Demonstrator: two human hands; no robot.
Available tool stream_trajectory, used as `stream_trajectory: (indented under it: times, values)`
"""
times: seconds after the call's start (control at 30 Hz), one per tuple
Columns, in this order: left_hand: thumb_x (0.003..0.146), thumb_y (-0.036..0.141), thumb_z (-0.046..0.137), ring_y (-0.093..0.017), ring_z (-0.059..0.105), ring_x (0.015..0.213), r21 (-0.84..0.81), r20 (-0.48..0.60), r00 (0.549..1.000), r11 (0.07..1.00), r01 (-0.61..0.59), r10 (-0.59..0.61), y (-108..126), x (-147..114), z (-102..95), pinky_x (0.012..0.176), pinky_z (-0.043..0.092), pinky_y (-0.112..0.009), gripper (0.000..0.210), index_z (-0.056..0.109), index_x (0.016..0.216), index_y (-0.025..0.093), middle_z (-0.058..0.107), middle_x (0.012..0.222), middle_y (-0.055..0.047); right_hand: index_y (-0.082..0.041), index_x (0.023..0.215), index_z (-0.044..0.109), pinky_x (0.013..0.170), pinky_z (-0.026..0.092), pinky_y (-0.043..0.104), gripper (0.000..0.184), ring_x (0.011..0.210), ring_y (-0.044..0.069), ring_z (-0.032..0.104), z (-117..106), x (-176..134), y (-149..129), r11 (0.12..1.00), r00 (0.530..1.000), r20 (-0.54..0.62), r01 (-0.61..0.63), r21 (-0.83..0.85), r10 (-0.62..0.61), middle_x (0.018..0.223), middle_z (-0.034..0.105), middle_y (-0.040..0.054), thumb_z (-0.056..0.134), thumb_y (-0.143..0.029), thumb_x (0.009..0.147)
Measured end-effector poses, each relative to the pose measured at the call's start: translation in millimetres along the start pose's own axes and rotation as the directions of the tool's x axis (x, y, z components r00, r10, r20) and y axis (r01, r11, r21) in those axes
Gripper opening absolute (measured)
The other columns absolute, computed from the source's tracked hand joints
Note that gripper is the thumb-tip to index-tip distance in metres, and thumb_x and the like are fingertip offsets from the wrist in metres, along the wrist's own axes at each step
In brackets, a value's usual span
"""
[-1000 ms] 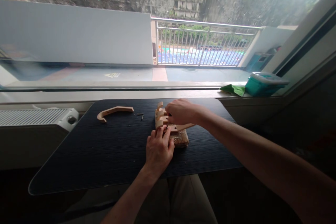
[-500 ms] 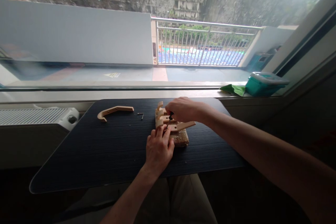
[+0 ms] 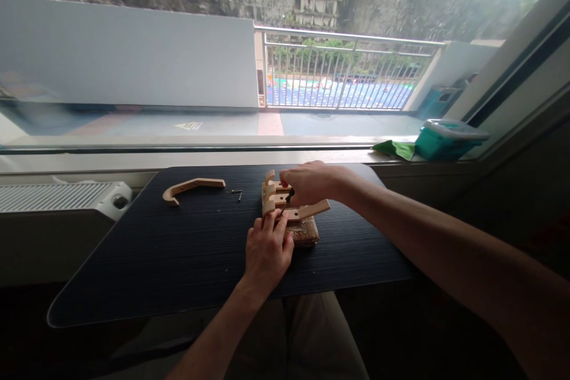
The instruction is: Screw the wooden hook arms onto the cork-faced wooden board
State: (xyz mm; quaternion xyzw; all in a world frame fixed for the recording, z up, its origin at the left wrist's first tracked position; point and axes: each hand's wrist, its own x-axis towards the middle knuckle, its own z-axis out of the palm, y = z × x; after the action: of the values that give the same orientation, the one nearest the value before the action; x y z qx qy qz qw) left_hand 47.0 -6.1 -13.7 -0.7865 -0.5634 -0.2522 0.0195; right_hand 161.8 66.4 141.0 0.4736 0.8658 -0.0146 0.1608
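Observation:
A brown wooden board (image 3: 306, 233) lies on the dark table, and several pale, curved wooden hooks (image 3: 314, 209) sit across it. My right hand (image 3: 303, 183) is closed around a screwdriver (image 3: 290, 196) with a dark handle, its shaft slanting down to the nearest hook. The tip is hidden close to my left fingers. Below it, my left hand (image 3: 269, 247) grips the nearest hook and the board's near side, fingertips beside the shaft. Another wooden hook (image 3: 194, 184) lies loose on the left, with two small screws (image 3: 238, 194) between it and the board.
The dark table (image 3: 178, 261) stands against a window sill (image 3: 133, 160). A white radiator (image 3: 66, 196) is at the left. On the sill at the right are a teal box (image 3: 447, 141) and a green cloth (image 3: 394, 149).
The view has shifted very slightly. My right hand stays on the screwdriver with almost no visible movement, and my left hand keeps its hold on the hook and board.

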Motion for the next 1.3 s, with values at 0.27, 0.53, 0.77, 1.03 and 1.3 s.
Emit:
stream_trajectory:
  times: [0.27,0.53,0.77,1.03,1.3]
  values:
    - [0.083,0.026,0.047,-0.024,0.048,0.1,0.005,-0.001,1.0,1.0,0.006,-0.006,-1,2,2.9,0.083,0.043,-0.038,0.04,0.051,0.122,0.021,0.051,0.125,-0.006,-0.018,0.09,0.067,0.058,0.039,0.025,0.023,0.08,0.021,0.062,0,6,-2,0.997,0.996,-0.033,0.079,0.02,-0.078,0.089,0.069,0.0084,0.055,-0.022,0.07]
    - [0.083,0.027,0.046,-0.023,0.048,0.1,-0.002,0.002,1.0,1.0,0.0,0.0,0,0,0.9,0.083,0.043,-0.038,0.04,0.051,0.123,0.02,0.051,0.125,-0.005,-0.017,0.096,0.067,0.063,0.044,0.031,0.032,0.084,0.025,0.062,3,11,-7,0.998,0.995,-0.092,-0.052,-0.047,0.047,0.09,0.069,0.0124,0.053,-0.036,0.074]
    - [0.084,0.028,0.046,-0.024,0.048,0.1,-0.008,0.002,1.0,1.0,0.009,-0.009,-1,1,2.4,0.084,0.043,-0.038,0.04,0.051,0.123,0.021,0.052,0.124,-0.005,-0.017,0.095,0.066,0.059,0.04,0.026,0.025,0.08,0.02,0.061,-5,-5,-2,0.998,0.997,-0.051,0.065,0.0,-0.065,0.09,0.068,0.0086,0.053,-0.025,0.074]
    - [0.084,0.028,0.046,-0.024,0.048,0.1,-0.018,-0.009,1.0,1.0,0.005,-0.006,-1,1,3.4,0.084,0.043,-0.038,0.04,0.051,0.123,0.02,0.052,0.124,-0.006,-0.013,0.09,0.066,0.062,0.04,0.027,0.023,0.082,0.021,0.062,2,7,-3,0.998,0.991,-0.114,0.068,-0.002,-0.068,0.091,0.069,0.0122,0.049,-0.022,0.079]
    - [0.084,0.028,0.046,-0.024,0.048,0.1,-0.003,0.007,1.0,1.0,0.01,-0.01,0,1,0.9,0.082,0.044,-0.038,0.04,0.051,0.123,0.021,0.052,0.124,-0.006,-0.017,0.092,0.068,0.06,0.041,0.03,0.029,0.081,0.024,0.062,-3,6,-12,1.0,0.991,-0.13,-0.013,-0.026,0.01,0.091,0.069,0.012,0.049,-0.033,0.077]
